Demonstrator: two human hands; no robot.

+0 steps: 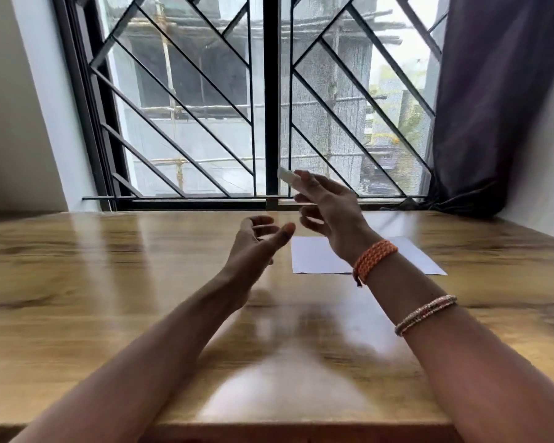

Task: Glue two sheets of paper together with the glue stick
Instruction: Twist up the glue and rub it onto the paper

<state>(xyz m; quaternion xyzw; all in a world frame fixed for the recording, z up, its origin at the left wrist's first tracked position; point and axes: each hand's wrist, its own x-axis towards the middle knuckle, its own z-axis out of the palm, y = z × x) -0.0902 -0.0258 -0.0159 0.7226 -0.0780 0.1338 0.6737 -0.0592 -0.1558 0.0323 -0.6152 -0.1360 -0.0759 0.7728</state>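
My right hand [328, 207] is raised above the table and grips a small white glue stick [288, 176] between fingertips and thumb; the stick points up and to the left. My left hand [256, 241] hovers just below and to the left of it, fingers curled apart and holding nothing. White paper [317, 255] lies flat on the wooden table [109, 282] under and behind my right wrist. My arm hides its middle, so I cannot tell if it is one sheet or two.
A barred window [269, 107] runs along the table's far edge. A dark curtain [493, 107] hangs at the right. A white wall [13, 123] stands at the left. The table's near edge [301, 425] is below my forearms.
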